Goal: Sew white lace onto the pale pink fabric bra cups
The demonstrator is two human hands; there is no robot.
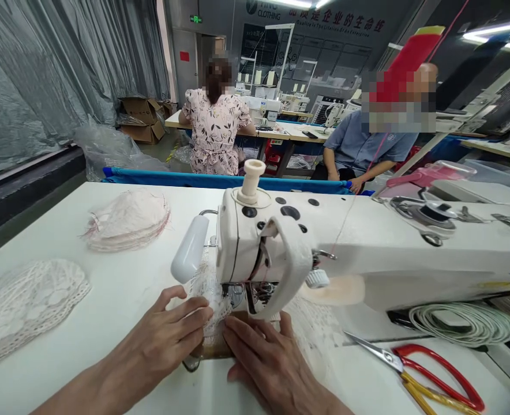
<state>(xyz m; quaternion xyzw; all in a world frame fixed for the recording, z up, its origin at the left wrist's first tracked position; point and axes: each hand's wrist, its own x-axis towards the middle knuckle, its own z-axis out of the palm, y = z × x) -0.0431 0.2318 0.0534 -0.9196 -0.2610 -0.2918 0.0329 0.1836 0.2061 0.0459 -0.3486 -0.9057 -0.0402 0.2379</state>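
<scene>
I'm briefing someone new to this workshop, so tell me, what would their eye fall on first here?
Probably the large white sewing machine, reaching in from the right, with the bare left hand and right hand at white openwork lace fabric below its head. The bright red cone of thread at upper right likely comes next, then the silver-bladed scissors with red and yellow handles at lower right.

One camera sits on the person's head and looks forward and down. The left hand [172, 328], right hand [272, 351] and white sewing machine [367, 230] are near it; past the table [129, 276], the wall [220, 14] is far away.
</scene>
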